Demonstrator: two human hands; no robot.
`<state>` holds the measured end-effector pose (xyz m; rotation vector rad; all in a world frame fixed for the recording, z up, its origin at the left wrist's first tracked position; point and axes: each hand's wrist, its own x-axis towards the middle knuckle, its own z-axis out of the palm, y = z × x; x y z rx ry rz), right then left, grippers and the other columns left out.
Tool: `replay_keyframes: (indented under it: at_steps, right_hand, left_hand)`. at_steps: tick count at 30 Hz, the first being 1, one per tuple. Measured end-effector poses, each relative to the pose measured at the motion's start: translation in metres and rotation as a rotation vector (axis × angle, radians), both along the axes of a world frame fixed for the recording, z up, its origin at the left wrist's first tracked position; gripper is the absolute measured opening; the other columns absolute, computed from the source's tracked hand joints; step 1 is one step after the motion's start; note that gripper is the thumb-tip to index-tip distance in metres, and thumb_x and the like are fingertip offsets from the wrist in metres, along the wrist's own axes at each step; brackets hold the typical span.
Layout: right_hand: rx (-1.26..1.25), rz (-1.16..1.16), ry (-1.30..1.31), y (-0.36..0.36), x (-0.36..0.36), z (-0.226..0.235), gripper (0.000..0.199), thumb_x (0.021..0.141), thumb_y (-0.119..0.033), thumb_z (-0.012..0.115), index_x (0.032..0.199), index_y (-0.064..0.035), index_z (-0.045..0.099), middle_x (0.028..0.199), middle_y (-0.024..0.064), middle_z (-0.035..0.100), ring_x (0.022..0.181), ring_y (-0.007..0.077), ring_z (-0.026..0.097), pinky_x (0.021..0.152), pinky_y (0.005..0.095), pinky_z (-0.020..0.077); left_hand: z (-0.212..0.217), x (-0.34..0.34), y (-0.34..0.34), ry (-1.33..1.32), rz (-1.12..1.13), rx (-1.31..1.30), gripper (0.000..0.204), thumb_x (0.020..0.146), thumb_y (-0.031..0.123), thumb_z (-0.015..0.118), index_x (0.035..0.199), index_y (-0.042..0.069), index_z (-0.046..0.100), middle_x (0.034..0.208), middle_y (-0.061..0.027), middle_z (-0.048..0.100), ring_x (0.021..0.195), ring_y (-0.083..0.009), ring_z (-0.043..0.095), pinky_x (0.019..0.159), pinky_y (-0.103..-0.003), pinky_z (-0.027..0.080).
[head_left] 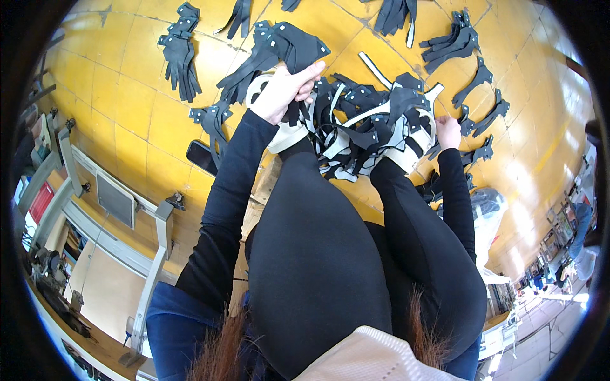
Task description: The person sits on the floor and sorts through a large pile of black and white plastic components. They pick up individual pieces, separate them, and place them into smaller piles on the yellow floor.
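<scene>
My left hand (pixel 287 94), fingers curled and thumb on top, is over my left foot beside a bundle of black cut pieces (pixel 295 47). What it holds, if anything, is hidden by the fingers. My right hand (pixel 448 132) is closed beside my right sandal (pixel 410 147), close to a small black piece (pixel 467 119); I cannot make out anything between its fingers. Between my feet lies a tangled heap of black pieces (pixel 362 98), some with pale undersides or edges. My left sandal (pixel 289 136) is pale, with part of it behind my left hand.
More black strap-like bundles (pixel 181 54) and single pieces (pixel 473 81) lie around the yellow floor (pixel 121 82). A dark phone (pixel 202 156) rests left of my left arm. Clear plastic wrapping (pixel 489 213) is at the right. A metal-framed rack (pixel 146 298) stands at left.
</scene>
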<state>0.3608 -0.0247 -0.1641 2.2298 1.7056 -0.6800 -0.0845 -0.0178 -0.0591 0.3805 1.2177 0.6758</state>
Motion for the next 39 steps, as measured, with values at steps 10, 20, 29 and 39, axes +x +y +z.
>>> replay_keyframes:
  at_steps: [10, 20, 29, 39]
  right_hand:
    - [0.09, 0.24, 0.092, 0.0, 0.003, -0.006, 0.018, 0.088, -0.018, 0.054, 0.086, -0.002, 0.06, 0.086, 0.0181, 0.063, 0.085, 0.035, 0.062, 0.074, 0.0426, 0.0479]
    - [0.342, 0.302, -0.029, 0.001, -0.011, 0.012, 0.013, 0.088, -0.016, 0.055, 0.093, -0.0045, 0.055, 0.092, 0.0134, 0.058, 0.09, 0.0315, 0.058, 0.076, 0.042, 0.0454]
    - [0.308, 0.709, 0.558, 0.038, -0.16, 0.056, 0.034, 0.084, -0.01, 0.061, 0.117, -0.0055, 0.055, 0.121, 0.0143, 0.056, 0.115, 0.0322, 0.051, 0.098, 0.0393, 0.0404]
    - [-0.111, 0.786, 0.692, 0.007, -0.225, 0.042, 0.028, 0.092, -0.027, 0.05, 0.102, -0.0041, 0.064, 0.111, 0.0134, 0.058, 0.104, 0.0293, 0.053, 0.092, 0.0391, 0.0412]
  left_hand:
    - [-0.021, -0.044, -0.004, -0.141, 0.412, -0.009, 0.021, 0.086, 0.016, 0.048, 0.104, 0.007, 0.047, 0.077, -0.0059, 0.055, 0.045, -0.007, 0.037, 0.047, -0.024, 0.037]
    - [-0.02, -0.208, -0.051, 0.345, 0.659, 0.256, 0.023, 0.09, 0.008, 0.048, 0.112, 0.006, 0.049, 0.092, -0.008, 0.063, 0.06, -0.0139, 0.051, 0.06, -0.029, 0.047]
    - [-0.027, -0.087, -0.031, -0.112, 0.472, 0.07, 0.017, 0.091, 0.009, 0.055, 0.107, 0.001, 0.053, 0.095, -0.0088, 0.062, 0.078, -0.0159, 0.058, 0.077, -0.032, 0.051]
    - [-0.014, -0.02, 0.001, -0.202, 0.42, 0.166, 0.012, 0.092, 0.01, 0.053, 0.102, 0.005, 0.051, 0.085, -0.0039, 0.057, 0.067, -0.0111, 0.049, 0.069, -0.026, 0.044]
